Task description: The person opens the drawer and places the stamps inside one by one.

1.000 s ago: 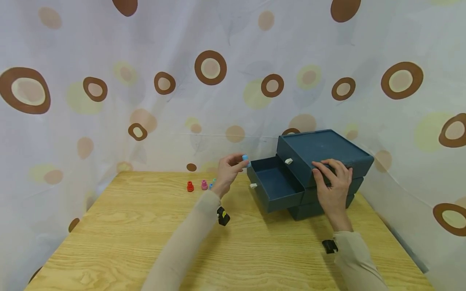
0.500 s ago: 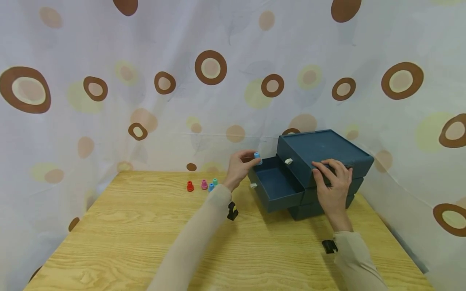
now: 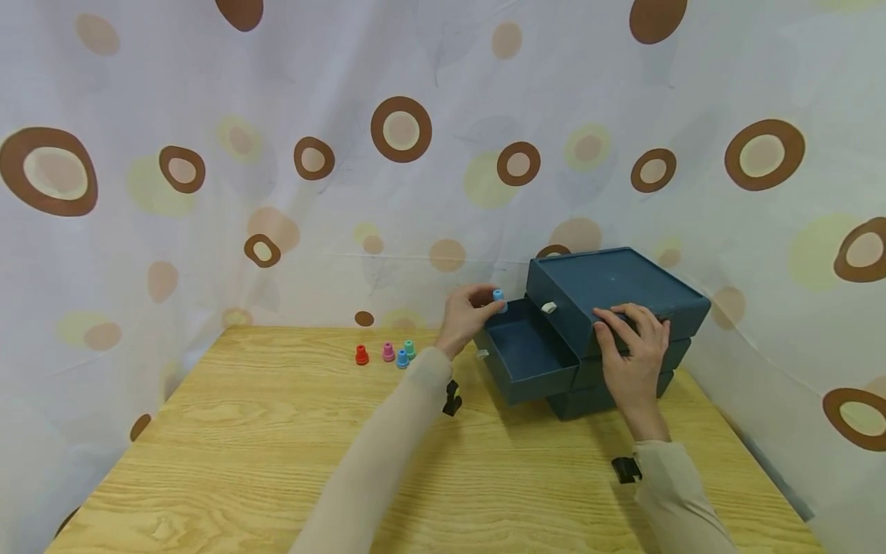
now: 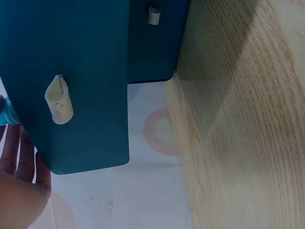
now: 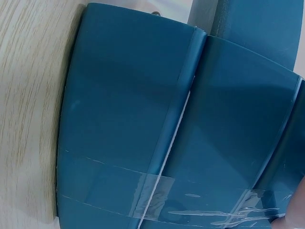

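Place: a small staged tabletop booth, more a recording corner than a lived-in room.
Table: a light wooden table fills the floor of the view.
Backdrop: a pale curtain printed with brown and yellow rings hangs right behind the table and wraps round both its sides, hiding any walls.
Furnishing: a dark blue drawer box stands at the table's far right.
Props: little coloured caps sit in a row left of the drawer box.

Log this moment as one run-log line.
left hand: pinches light blue cap above open drawer | right hand: rests on drawer unit | four caps on table
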Demonstrator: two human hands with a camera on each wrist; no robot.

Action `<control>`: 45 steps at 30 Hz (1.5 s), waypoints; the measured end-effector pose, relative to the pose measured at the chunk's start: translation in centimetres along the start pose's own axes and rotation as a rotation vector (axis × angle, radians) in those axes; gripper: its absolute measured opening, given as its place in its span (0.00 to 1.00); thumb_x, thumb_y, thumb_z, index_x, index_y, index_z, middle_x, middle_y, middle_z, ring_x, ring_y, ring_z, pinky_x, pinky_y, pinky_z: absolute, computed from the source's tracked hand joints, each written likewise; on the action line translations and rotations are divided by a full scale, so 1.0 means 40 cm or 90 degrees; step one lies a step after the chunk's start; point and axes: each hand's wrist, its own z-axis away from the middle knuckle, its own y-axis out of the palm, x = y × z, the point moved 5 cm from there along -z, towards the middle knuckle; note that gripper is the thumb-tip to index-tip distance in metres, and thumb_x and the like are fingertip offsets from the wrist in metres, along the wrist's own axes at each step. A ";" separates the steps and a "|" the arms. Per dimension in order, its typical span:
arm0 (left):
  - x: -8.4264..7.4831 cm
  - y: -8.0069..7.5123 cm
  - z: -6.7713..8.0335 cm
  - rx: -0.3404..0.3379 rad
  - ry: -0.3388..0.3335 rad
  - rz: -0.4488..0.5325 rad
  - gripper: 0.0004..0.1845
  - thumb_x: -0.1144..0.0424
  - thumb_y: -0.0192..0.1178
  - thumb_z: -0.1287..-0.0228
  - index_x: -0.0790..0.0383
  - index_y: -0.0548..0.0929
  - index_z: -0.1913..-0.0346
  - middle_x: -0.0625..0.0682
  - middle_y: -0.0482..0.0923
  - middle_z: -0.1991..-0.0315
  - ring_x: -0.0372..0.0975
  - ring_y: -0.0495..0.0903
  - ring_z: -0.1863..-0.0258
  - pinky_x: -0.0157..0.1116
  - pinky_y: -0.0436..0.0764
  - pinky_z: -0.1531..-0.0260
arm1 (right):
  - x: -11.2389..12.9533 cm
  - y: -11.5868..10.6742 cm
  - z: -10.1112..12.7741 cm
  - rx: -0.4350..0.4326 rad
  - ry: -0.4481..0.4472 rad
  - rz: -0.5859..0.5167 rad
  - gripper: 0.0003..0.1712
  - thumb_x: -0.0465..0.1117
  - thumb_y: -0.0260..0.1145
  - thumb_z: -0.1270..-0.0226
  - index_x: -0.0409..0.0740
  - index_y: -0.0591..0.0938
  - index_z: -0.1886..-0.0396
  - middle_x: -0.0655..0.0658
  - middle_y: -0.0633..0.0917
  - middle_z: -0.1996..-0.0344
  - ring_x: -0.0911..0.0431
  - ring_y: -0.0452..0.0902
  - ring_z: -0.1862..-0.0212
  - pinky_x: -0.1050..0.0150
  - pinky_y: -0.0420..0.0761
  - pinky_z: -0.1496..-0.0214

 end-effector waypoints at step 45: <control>0.008 0.070 -0.029 0.099 -0.042 -0.345 0.12 0.65 0.70 0.41 0.59 0.88 0.53 0.50 0.88 0.58 0.38 0.85 0.58 0.33 0.80 0.54 | 0.023 0.002 -0.001 -0.015 -0.015 -0.015 0.09 0.27 0.69 0.41 0.35 0.88 0.60 0.29 0.81 0.55 0.34 0.69 0.41 0.31 0.34 0.27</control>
